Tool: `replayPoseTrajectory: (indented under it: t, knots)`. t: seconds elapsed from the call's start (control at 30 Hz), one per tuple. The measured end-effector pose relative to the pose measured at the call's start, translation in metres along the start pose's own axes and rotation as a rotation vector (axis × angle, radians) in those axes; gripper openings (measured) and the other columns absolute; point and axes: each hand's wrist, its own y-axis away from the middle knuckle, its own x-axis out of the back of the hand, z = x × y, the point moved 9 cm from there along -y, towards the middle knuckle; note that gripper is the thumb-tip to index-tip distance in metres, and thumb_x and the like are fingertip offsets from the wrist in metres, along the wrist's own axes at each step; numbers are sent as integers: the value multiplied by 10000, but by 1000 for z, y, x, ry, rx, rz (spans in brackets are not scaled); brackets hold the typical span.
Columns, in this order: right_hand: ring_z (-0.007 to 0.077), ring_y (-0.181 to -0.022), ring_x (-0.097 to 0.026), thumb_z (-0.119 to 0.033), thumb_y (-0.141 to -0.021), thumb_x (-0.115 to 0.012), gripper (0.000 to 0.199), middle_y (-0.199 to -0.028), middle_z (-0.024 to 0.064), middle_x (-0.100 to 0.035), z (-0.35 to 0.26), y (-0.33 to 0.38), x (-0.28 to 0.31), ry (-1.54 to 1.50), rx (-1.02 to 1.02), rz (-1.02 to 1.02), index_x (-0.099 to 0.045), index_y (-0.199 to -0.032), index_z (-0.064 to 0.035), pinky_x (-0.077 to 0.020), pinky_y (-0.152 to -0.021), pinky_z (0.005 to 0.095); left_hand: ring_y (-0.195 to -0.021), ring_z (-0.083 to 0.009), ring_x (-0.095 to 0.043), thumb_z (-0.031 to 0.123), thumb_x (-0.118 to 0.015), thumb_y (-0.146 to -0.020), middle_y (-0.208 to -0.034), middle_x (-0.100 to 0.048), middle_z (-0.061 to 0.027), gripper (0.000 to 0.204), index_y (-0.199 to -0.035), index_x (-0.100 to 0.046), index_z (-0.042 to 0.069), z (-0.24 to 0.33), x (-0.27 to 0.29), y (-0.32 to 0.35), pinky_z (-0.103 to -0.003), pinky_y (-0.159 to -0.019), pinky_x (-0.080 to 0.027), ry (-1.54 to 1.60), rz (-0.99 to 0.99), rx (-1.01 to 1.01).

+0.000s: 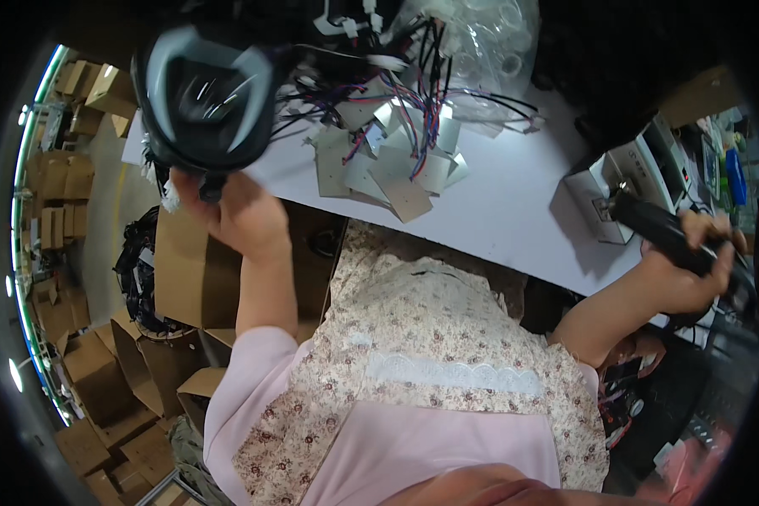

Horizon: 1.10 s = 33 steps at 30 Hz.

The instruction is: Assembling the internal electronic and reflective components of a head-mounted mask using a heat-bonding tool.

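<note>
On the left, my left hand (246, 211) grips the lower end of a black headlight-like unit (204, 156) with a clear front and pale grey side strips, held upright above the table edge. At the right, my right hand (691, 266) is wrapped round a black power screwdriver (654, 223). The driver's tip points left at the front of a pale box-shaped machine (594, 198), likely a screw feeder; whether it touches is hard to tell. Thin silvery metal plates (403, 190) lie in a loose pile between my hands, with coloured wires (426, 139) across them.
A clear plastic bag (489, 59) of clear round parts stands at the back of the white table (489, 228). Open cardboard boxes (190, 270) stand below its left side, beside a black wire bundle (139, 270). More cartons (63, 190) are stacked farther left.
</note>
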Motion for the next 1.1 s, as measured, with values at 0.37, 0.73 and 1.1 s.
replayPoseTrajectory:
  t: [0.37, 0.73, 1.1]
  knots:
    - [127, -593, -583, -41, -871, -675, 410, -1032, 178, -685, 166, 64, -140, 208, -582, -383, -597, -1262, 51, -459, -533, 230, -1108, -366, -589, 162, -696, -913, -1187, -585, -182, 158, -993, -637, 39, -183, 227, 236, -456, -944, -485, -907, -341, 539]
    - [115, -601, -588, -123, -835, -709, 544, -834, 54, -619, 166, 37, -97, 570, -635, -297, -599, -1340, 48, -427, -541, 249, -935, -332, -676, 162, -691, -953, -1000, -707, -142, 146, -1056, -721, 63, -51, 79, 25, -451, -859, -539, -842, -488, -370]
    - [185, -629, -653, -177, -814, -794, 337, -824, 76, -604, 220, 4, 7, 674, -789, -29, -573, -1008, -12, -538, -566, 293, -1201, -328, -632, 416, -742, -881, -1320, -640, -198, 637, -1346, -613, 0, -175, 101, -195, -399, -1021, -477, -1231, -434, 109]
